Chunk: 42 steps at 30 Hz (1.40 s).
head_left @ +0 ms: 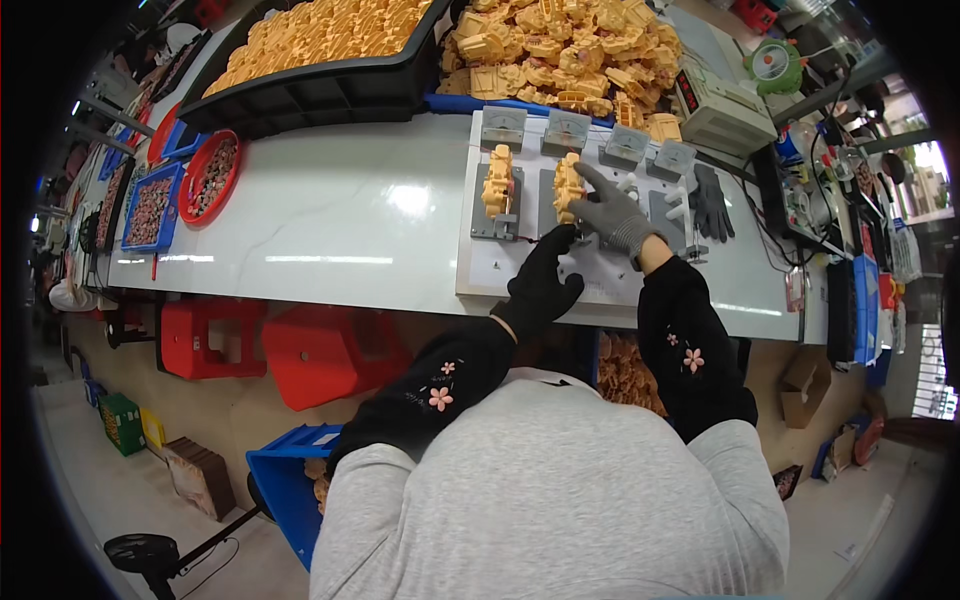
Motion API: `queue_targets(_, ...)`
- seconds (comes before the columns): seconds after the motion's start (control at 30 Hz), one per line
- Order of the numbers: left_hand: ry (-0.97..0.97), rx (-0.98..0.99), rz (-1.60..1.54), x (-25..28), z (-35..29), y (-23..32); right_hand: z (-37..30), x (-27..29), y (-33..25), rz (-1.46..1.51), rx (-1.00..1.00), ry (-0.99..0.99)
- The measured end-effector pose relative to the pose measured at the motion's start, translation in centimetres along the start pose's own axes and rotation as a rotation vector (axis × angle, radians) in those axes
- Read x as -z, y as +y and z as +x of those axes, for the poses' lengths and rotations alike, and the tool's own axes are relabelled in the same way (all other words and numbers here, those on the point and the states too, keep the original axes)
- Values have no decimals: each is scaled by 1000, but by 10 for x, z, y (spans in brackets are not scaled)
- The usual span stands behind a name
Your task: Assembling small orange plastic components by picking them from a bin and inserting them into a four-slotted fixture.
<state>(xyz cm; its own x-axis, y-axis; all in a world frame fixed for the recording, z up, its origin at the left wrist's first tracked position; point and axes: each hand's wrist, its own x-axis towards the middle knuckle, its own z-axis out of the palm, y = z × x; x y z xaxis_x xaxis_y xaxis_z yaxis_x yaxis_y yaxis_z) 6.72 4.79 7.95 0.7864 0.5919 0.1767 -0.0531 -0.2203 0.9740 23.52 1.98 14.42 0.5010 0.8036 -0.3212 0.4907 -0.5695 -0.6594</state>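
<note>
My right hand (616, 216), in a grey glove, is at a yellow molded plastic part (567, 187) lying on the second grey fixture. Its index finger reaches the part's upper right side, and the thumb side is lower on it. My left hand (543, 280), in a black glove, has its fingertips near that part's lower end, with the thumb spread away; whether they touch the part is hard to see. A similar yellow part (497, 182) rests on the fixture to the left. Both fixtures belong to a white test board (490, 273) with dial meters (568, 128) along its back.
Behind the board are a heap of yellow parts (560, 50) and a black tray (330, 95) of more parts. A beige box device (722, 112) and grey gloves (711, 203) are to the right. A red basin (212, 178) and blue basket (153, 208) stand far left.
</note>
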Motion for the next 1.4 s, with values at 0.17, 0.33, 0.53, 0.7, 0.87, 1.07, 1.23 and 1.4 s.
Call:
queue_targets(0.17, -147, -76, 2, 22, 16, -3, 11, 3, -8, -111, -19, -23)
queue_targets(0.33, -370, -111, -137, 58, 20, -32, 5, -24, -26, -242, 137, 38)
queue_targets(0.53, -814, -151, -183, 49, 48, -33, -2, -33, 4, -145, 172, 106)
queue_targets(0.7, -819, -39, -99, 53, 47, -21, -1, -34, -11, -134, 134, 130)
queue_targets(0.87, -755, 157, -153, 66, 47, -5, 4, -4, -51, 83, 591, 584)
queue_targets(1.07, 430, -376, 318, 57, -3, 21, 29, -24, -70, -151, 613, 656)
queue_targets(1.23, 467, -212, 180, 49, -9, -16, 39, -89, -54, -280, 396, 548)
queue_targets(1.4, 317, -186, -1, 54, -16, -39, 36, -95, -69, -116, 250, 626)
